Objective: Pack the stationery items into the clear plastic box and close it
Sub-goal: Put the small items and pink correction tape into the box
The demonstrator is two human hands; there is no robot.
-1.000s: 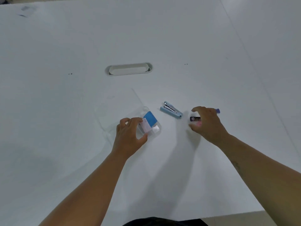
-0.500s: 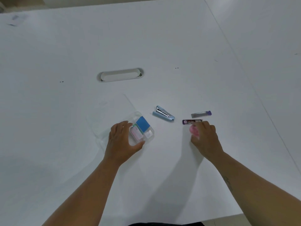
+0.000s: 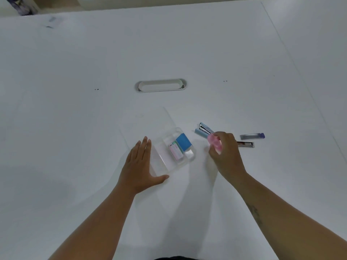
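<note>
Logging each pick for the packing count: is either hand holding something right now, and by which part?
The right hand pinches a small pink item at its near end. The left hand rests open beside the clear box, holding nothing.

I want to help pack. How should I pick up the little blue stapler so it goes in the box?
Pinch the stapler across its two long sides near the middle, coming straight down from above. It lies flat on the table, long and narrow, with its jaws gaping at the far-left end, so a sideways pinch probably avoids them. The right hand, holding a pink item, covers its near end, so wait until that moves.
</note>
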